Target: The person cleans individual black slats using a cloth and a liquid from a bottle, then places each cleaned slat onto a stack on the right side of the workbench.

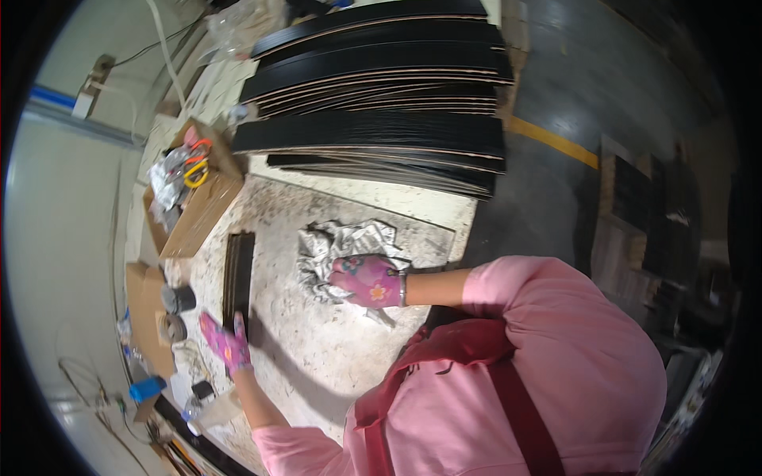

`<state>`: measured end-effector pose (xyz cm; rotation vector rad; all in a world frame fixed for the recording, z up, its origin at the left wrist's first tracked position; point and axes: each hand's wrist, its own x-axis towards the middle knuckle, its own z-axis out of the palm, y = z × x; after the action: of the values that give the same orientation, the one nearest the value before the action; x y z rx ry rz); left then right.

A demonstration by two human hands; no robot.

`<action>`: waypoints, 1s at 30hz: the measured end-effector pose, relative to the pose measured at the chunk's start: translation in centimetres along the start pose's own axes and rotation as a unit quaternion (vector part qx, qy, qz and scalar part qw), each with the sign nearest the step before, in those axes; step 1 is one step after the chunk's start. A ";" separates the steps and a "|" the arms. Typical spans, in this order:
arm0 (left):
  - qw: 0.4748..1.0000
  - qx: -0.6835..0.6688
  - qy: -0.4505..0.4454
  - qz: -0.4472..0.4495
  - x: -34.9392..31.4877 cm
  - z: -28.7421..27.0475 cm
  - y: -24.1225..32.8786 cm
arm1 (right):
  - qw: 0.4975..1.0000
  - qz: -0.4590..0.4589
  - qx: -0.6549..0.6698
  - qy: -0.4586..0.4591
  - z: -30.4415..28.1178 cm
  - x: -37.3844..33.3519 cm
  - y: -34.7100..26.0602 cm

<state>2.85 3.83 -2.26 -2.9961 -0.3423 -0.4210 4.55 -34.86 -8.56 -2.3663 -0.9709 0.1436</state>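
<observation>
My right hand point(368, 281), in a pink-purple flowered glove, presses down on a crumpled grey-white cloth point(341, 238) in the middle of the worktable. The cloth bunches around its fingers, and the fingertips partly sink into it. At the left, my left hand point(226, 343) wears a matching glove, thumb and fingers spread apart. Its thumb lies at the near end of a narrow stack of black boards point(239, 274) set lengthwise on the table. No object shows in the left hand.
Large stacks of long black boards point(373, 133) cover the table's far side. A cardboard box point(208, 208) with scissors and crumpled material stands at the left. Nearer are tape rolls point(178, 298) and a blue object point(147, 388). Beyond the right edge lies the floor with a yellow line point(554, 142).
</observation>
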 end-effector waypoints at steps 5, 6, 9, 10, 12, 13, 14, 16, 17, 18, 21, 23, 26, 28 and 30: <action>0.999 0.014 -0.046 0.003 -3.6 1.4 -0.2 | 0.999 0.025 -0.026 0.000 -1.4 -0.4 0.3; 0.999 0.034 -0.007 0.040 -3.7 1.5 0.0 | 0.999 0.031 -0.027 -0.002 -1.6 -0.4 0.1; 0.989 0.075 0.070 0.107 -3.7 1.8 -0.1 | 0.999 0.018 -0.044 0.005 -1.3 -0.4 0.0; 0.990 0.071 0.066 0.101 -4.0 2.0 -0.8 | 0.999 0.017 -0.027 0.010 -1.2 -0.4 -0.1; 0.993 -0.043 0.096 0.053 -4.2 3.3 -1.8 | 0.998 -0.004 -0.011 0.055 -0.6 -0.3 -0.1; 0.994 -0.014 0.087 0.058 -4.5 3.6 -2.4 | 0.997 -0.014 -0.004 0.077 -0.4 -0.3 -0.1; 0.995 0.010 0.076 0.068 -4.2 2.7 -1.0 | 0.998 0.004 0.005 0.057 -0.8 -0.5 0.1; 0.995 0.037 0.060 0.073 -3.8 1.8 -0.5 | 0.998 0.005 0.009 0.056 -1.0 -0.5 0.0; 0.995 0.035 0.053 0.074 -3.4 1.6 -0.7 | 0.998 0.006 0.012 0.056 -1.1 -0.5 -0.1; 0.996 0.033 0.045 0.075 -3.1 1.5 -0.9 | 0.998 -0.002 0.010 0.062 -1.1 -0.5 0.0; 0.999 0.003 0.009 0.041 -2.5 0.8 -0.7 | 0.994 -0.027 0.010 0.102 -1.2 -0.4 0.0; 0.957 -0.283 0.044 -0.054 -0.5 0.1 0.8 | 0.997 -0.010 0.002 0.072 -1.2 -0.5 -0.2; 0.937 -0.277 0.097 0.187 3.2 -7.5 11.6 | 0.997 0.001 -0.017 0.081 -0.1 -0.5 0.2; 0.901 -0.313 0.010 0.300 6.1 -10.7 17.9 | 0.998 0.011 -0.026 0.064 0.0 -0.3 0.1; 0.865 -0.257 -0.003 0.431 8.0 -14.7 26.6 | 0.997 0.021 -0.028 0.076 0.6 -0.3 0.9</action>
<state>12.71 -22.22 12.40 -3.1775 1.2635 -0.4328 4.67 -35.27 -9.58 -2.4104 -0.8629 -0.0470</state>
